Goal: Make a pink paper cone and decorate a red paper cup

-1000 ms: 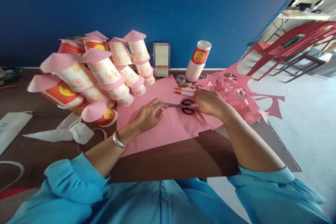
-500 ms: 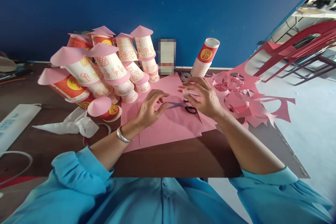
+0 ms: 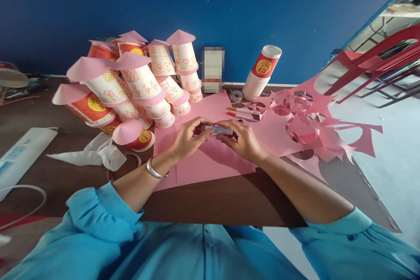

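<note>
A small clear, bluish tube that looks like a glue stick (image 3: pixel 217 130) lies level between my two hands, over the pink paper sheets (image 3: pixel 210 162). My left hand (image 3: pixel 193 135) is closed on its left end, thumb along the near side. Fingers and thumb of my right hand (image 3: pixel 244 140) pinch the right end. Just beyond the right hand, two orange-and-white markers (image 3: pixel 244 113) rest side by side on the paper. Scissors do not show now; the hands may cover them.
At left stand stacked paper cups (image 3: pixel 144 83) with pink cone roofs. A leaning cup stack (image 3: pixel 262 72) and a tape roll (image 3: pixel 236 95) are at the back. Pink paper scraps (image 3: pixel 302 118) spread right. White cloth (image 3: pixel 101 153) and a power strip (image 3: pixel 24 157) lie left.
My hands have come together and now grip the tube between them. The markers near my right hand have come into plain view. The scissors no longer show.
</note>
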Demonstrator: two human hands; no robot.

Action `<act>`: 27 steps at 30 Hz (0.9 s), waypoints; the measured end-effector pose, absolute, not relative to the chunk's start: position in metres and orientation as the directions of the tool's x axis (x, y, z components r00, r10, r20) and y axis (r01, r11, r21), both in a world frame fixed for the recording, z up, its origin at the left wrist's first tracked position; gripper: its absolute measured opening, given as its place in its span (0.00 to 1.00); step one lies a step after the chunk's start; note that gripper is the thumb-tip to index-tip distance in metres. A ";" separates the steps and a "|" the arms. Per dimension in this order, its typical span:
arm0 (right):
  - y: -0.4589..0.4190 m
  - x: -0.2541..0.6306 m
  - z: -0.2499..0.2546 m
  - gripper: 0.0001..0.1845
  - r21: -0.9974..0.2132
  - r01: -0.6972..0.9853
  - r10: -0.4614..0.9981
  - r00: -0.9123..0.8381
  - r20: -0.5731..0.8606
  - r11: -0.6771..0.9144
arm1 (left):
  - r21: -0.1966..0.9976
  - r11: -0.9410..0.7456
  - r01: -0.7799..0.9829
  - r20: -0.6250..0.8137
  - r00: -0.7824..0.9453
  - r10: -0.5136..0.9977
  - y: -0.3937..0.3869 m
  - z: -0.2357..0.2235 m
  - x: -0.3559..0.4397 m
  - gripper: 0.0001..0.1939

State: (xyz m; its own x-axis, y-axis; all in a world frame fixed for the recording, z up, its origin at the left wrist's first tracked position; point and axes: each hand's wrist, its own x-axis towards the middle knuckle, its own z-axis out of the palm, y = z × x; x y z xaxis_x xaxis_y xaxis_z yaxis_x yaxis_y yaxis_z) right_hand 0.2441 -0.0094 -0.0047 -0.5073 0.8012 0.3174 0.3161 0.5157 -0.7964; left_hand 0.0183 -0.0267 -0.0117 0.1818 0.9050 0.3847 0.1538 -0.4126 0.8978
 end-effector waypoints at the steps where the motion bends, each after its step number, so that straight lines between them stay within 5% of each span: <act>1: -0.009 0.244 -0.003 0.23 -0.867 0.265 0.838 -0.480 0.261 0.422 | 0.905 -0.400 0.142 0.375 0.174 0.911 -0.026 -0.011 0.017 0.18; 5: -0.008 0.243 0.003 0.30 -0.977 0.092 0.893 -0.429 0.137 0.194 | 0.895 -0.409 0.176 0.386 0.152 0.910 -0.027 -0.010 0.015 0.22; 15: 0.014 0.258 0.003 0.30 -0.984 -0.110 0.958 -0.238 0.161 0.138 | 0.899 -0.383 0.212 0.400 -0.044 0.915 -0.013 -0.004 0.000 0.23; 19: 0.022 0.263 0.002 0.33 -0.982 -0.187 0.972 -0.226 0.064 0.021 | 0.672 -0.541 0.506 0.570 0.115 0.814 -0.005 -0.022 -0.005 0.08; 23: 0.016 0.257 0.001 0.32 -0.970 -0.230 0.936 -0.353 0.003 -0.083 | 0.426 -0.531 0.732 0.539 0.265 0.799 -0.003 -0.041 -0.007 0.20; 27: 0.011 0.252 0.001 0.29 -0.952 -0.282 0.906 -0.423 0.013 -0.118 | 0.332 -0.533 0.778 0.584 0.275 0.764 -0.004 -0.039 -0.007 0.22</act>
State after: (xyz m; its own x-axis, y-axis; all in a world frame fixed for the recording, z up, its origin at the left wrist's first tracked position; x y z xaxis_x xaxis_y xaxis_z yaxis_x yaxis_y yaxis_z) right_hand 0.2525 0.0106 0.0015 -0.4226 0.9062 0.0130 -0.2824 -0.1181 -0.9520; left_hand -0.0068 -0.0040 -0.0387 0.2748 0.7641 0.5836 0.7782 -0.5332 0.3317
